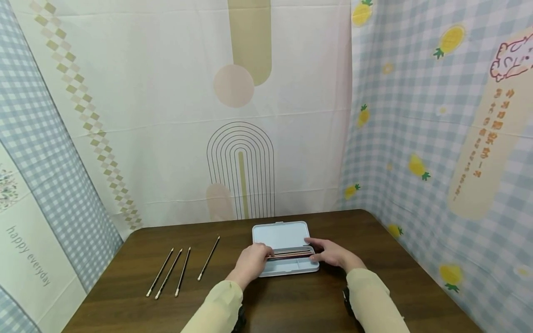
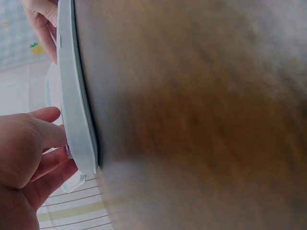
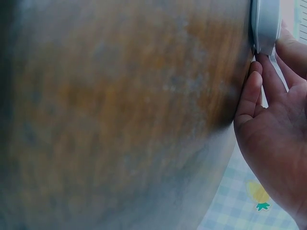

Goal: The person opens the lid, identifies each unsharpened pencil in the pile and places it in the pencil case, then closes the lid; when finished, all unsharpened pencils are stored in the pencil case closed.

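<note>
A light blue pencil case [image 1: 278, 267] lies on the table with its lid [image 1: 281, 233] folded back. Dark pencils [image 1: 293, 254] lie lengthwise in its rear part. My left hand [image 1: 251, 260] reaches into the left end of the case. In the left wrist view, its thumb and fingers [image 2: 53, 167] pinch around a pencil's metal-banded end [image 2: 69, 151], partly hidden by the case wall. My right hand [image 1: 334, 254] grips the case's right end, thumb by the near side and fingers towards the lid hinge; the right wrist view shows this grip from below.
On the left of the brown table [image 1: 291, 305] lie several dark pencils [image 1: 168, 273] with white erasers, slanted side by side. One pencil [image 1: 208, 258] lies a little apart, nearer the case. Printed cloth curtains [image 1: 166, 138] hang behind and at both sides.
</note>
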`<state>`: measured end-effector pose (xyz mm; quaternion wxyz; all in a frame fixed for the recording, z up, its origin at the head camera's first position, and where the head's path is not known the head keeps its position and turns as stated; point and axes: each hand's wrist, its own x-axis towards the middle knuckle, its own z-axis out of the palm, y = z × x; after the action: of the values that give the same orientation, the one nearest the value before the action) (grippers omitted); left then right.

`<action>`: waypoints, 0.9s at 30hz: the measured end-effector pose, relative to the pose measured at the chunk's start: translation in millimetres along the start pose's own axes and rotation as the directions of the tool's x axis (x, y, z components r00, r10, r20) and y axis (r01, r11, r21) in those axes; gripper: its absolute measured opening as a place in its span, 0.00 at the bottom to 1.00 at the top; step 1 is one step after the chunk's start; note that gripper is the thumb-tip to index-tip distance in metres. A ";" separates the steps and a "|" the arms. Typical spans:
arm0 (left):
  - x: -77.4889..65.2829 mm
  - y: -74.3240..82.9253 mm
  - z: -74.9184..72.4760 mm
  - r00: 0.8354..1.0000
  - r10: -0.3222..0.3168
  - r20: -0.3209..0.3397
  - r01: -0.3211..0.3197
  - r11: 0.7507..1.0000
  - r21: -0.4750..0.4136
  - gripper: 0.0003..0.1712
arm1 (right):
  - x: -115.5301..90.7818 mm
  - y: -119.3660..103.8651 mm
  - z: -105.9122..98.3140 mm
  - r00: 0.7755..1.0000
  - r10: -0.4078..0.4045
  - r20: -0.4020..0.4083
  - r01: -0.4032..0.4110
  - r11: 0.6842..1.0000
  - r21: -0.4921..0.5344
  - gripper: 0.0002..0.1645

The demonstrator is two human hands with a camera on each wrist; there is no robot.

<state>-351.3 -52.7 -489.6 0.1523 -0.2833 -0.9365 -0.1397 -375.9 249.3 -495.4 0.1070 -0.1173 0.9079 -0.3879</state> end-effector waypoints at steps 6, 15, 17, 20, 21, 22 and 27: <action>0.2 0.8 -1.4 1.000 -0.003 -0.002 0.003 1.000 0.009 0.12 | 0.0 1.5 0.3 1.000 -0.010 -0.001 0.010 1.000 0.010 0.40; 1.2 0.5 -4.5 1.000 0.008 -0.022 -0.008 1.000 -0.007 0.12 | 0.6 3.3 0.0 1.000 -0.015 0.000 0.015 1.000 0.015 0.39; 1.5 -0.4 -4.1 1.000 0.009 -0.028 -0.009 1.000 -0.006 0.12 | 1.0 3.1 -0.1 1.000 -0.015 0.001 0.015 1.000 0.018 0.39; 1.1 -1.5 -4.0 1.000 0.007 -0.028 -0.007 1.000 -0.007 0.12 | 1.4 3.2 -0.1 1.000 -0.014 0.001 0.014 1.000 0.024 0.39; 0.9 -1.9 -4.4 1.000 0.006 -0.027 -0.006 1.000 -0.008 0.12 | 1.5 3.3 0.0 1.000 -0.013 0.002 0.013 1.000 0.025 0.39; 0.6 -2.4 -4.5 1.000 0.005 -0.025 -0.006 1.000 -0.010 0.12 | 1.6 3.4 0.1 1.000 -0.012 0.001 0.012 1.000 0.026 0.39; -1.2 -7.8 -6.9 1.000 -0.003 -0.028 0.003 1.000 -0.016 0.13 | 2.1 2.6 0.6 1.000 -0.002 0.002 0.002 0.999 0.038 0.39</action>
<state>-353.4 -61.9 -485.1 0.1629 -0.2809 -0.9336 -0.1512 -378.1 250.1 -497.9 0.1098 -0.1168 0.9001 -0.4051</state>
